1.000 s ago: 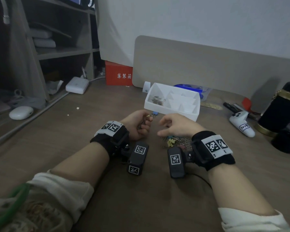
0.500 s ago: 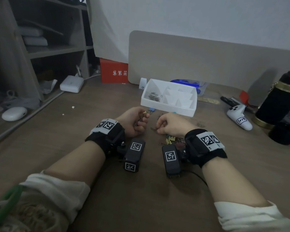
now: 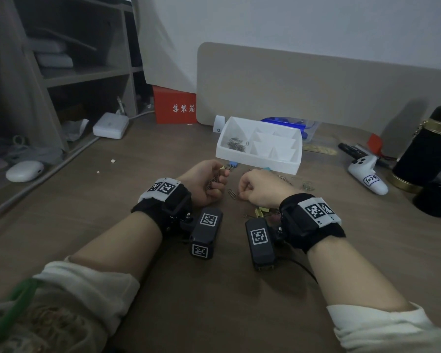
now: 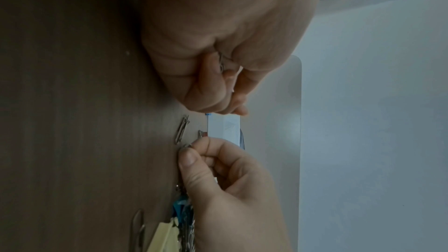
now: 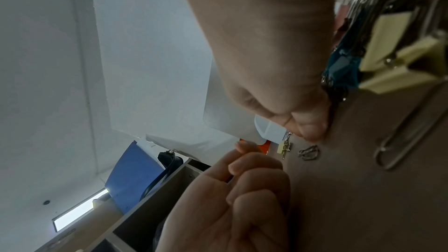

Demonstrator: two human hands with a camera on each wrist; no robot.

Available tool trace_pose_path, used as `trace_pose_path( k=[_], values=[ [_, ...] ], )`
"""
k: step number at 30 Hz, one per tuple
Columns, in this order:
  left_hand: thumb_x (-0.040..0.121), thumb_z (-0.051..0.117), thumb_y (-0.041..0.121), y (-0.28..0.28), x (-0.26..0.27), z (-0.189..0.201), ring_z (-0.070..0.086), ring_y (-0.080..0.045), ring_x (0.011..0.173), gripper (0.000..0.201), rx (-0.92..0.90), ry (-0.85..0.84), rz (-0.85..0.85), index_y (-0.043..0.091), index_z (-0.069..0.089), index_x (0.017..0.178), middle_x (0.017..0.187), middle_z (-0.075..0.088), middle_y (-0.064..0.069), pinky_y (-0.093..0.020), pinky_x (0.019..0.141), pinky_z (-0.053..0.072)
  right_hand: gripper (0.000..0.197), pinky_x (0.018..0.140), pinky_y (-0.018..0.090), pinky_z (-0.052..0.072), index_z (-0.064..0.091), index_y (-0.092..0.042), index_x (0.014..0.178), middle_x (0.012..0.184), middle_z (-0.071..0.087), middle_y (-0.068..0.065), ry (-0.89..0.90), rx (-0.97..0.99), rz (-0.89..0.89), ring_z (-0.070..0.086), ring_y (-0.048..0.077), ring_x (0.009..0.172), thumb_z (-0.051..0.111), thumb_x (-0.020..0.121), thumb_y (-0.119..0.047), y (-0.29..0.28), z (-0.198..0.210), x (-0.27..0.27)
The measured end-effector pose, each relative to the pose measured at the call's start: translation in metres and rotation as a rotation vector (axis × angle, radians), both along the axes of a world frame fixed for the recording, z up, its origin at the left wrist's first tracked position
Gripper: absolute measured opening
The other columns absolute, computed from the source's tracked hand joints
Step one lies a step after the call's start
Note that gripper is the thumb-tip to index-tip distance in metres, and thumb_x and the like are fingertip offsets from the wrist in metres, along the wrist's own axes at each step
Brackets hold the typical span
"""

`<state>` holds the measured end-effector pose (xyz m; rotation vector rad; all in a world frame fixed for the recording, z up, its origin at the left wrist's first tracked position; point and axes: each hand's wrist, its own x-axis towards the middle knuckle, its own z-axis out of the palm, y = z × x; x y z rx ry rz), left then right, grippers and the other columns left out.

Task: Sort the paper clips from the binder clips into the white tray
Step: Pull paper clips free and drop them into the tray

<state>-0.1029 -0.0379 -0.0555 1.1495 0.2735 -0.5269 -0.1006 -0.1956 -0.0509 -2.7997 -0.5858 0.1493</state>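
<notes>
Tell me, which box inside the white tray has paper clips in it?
The big left-hand compartment of the white tray, nearest the left hand, holds a heap of paper clips. The smaller compartments to its right look bare.

Both forearms reach forward over the table, sleeves pushed back, each wrist wearing a black band with a camera block on its inner side. The left hand (image 3: pixel 206 183) is curled into a loose fist, its side resting on the table, thumb pressed to the bent fingers (image 4: pixel 213 91) with thin wire clips held inside. The right hand (image 3: pixel 261 189) lies just beside it, knuckles up, fingers curled under. Its thumb and forefinger meet in a pinch at the table surface, on something small.
</notes>
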Motion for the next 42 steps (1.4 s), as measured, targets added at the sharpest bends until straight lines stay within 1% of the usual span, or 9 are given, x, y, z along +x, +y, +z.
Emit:
trace_pose_path(
  k=[7, 15, 20, 22, 24, 27, 31, 36, 42],
  values=[
    [0.098, 0.034, 0.026, 0.000, -0.001, 0.000, 0.024, -0.006, 0.030, 0.034, -0.006, -0.011, -0.003, 0.012, 0.045, 0.069, 0.047, 0.038, 0.003, -0.014, 0.029, 0.013, 0.009, 0.079, 0.037, 0.052, 0.063, -0.024, 0.083, 0.078, 0.059, -0.010, -0.099, 0.281, -0.070, 0.060, 0.017, 0.083, 0.062, 0.091, -0.021, 0.002, -0.003, 0.004],
    [0.098, 0.032, 0.033, -0.001, -0.002, 0.001, 0.025, -0.005, 0.031, 0.037, 0.011, -0.010, -0.138, 0.010, 0.047, 0.073, 0.050, 0.040, 0.002, -0.014, 0.028, 0.015, 0.007, 0.076, 0.026, 0.047, 0.064, -0.021, 0.083, 0.083, 0.064, -0.004, -0.189, 0.614, -0.094, 0.059, 0.012, 0.082, 0.064, 0.090, -0.019, 0.006, 0.001, 0.007],
    [0.098, 0.032, 0.039, -0.003, -0.004, 0.002, 0.026, -0.005, 0.035, 0.041, 0.047, -0.026, -0.201, 0.009, 0.048, 0.074, 0.055, 0.041, 0.001, -0.013, 0.032, 0.015, 0.003, 0.067, 0.021, 0.050, 0.068, -0.011, 0.087, 0.085, 0.067, 0.006, -0.165, 0.800, -0.009, 0.061, 0.014, 0.070, 0.067, 0.088, -0.014, 0.014, 0.013, -0.004],
    [0.097, 0.032, 0.035, -0.005, -0.005, 0.002, 0.026, -0.005, 0.036, 0.037, 0.070, -0.071, -0.231, 0.012, 0.048, 0.072, 0.058, 0.042, 0.000, -0.013, 0.034, 0.014, 0.003, 0.061, 0.026, 0.053, 0.068, -0.010, 0.084, 0.077, 0.067, 0.009, -0.101, 0.837, 0.046, 0.063, 0.018, 0.056, 0.068, 0.087, -0.010, 0.017, 0.014, -0.009],
    [0.096, 0.031, 0.028, -0.006, -0.005, 0.003, 0.026, -0.005, 0.037, 0.032, 0.064, -0.108, -0.235, 0.017, 0.048, 0.072, 0.059, 0.041, 0.000, -0.013, 0.034, 0.014, 0.004, 0.060, 0.034, 0.055, 0.070, -0.012, 0.082, 0.070, 0.066, 0.007, -0.079, 0.825, 0.074, 0.061, 0.017, 0.050, 0.070, 0.085, -0.009, 0.019, 0.012, -0.009],
    [0.096, 0.031, 0.026, -0.005, -0.004, 0.003, 0.026, -0.004, 0.037, 0.032, 0.022, -0.093, -0.216, 0.020, 0.050, 0.071, 0.058, 0.041, 0.001, -0.011, 0.033, 0.013, 0.006, 0.062, 0.031, 0.054, 0.074, -0.015, 0.084, 0.067, 0.067, 0.009, -0.084, 0.805, 0.073, 0.059, 0.013, 0.051, 0.070, 0.085, -0.010, 0.021, 0.007, -0.007],
    [0.095, 0.037, 0.028, -0.003, -0.003, 0.003, 0.025, -0.004, 0.034, 0.033, -0.023, -0.057, -0.177, 0.016, 0.046, 0.065, 0.053, 0.041, 0.003, -0.013, 0.029, 0.014, 0.007, 0.071, 0.032, 0.055, 0.074, -0.015, 0.083, 0.060, 0.066, -0.006, -0.140, 0.798, -0.007, 0.063, 0.011, 0.058, 0.068, 0.087, -0.014, 0.020, 0.002, -0.001],
    [0.094, 0.036, 0.021, 0.001, 0.004, -0.002, 0.020, -0.004, 0.029, 0.032, -0.074, -0.022, 0.053, 0.016, 0.039, 0.062, 0.044, 0.032, 0.006, -0.014, 0.027, 0.010, 0.005, 0.084, 0.033, 0.052, 0.072, -0.022, 0.086, 0.087, 0.068, -0.005, -0.199, 0.585, -0.172, 0.063, 0.013, 0.088, 0.067, 0.087, -0.022, 0.013, -0.004, 0.006],
    [0.091, 0.036, 0.018, 0.004, 0.007, -0.005, 0.018, -0.006, 0.027, 0.031, -0.105, -0.037, 0.161, 0.018, 0.035, 0.061, 0.041, 0.022, 0.007, -0.013, 0.027, 0.010, 0.015, 0.087, 0.035, 0.050, 0.067, -0.025, 0.093, 0.093, 0.065, -0.004, -0.035, 0.226, -0.115, 0.061, 0.018, 0.095, 0.070, 0.082, -0.035, 0.014, -0.015, 0.007]
  ],
)
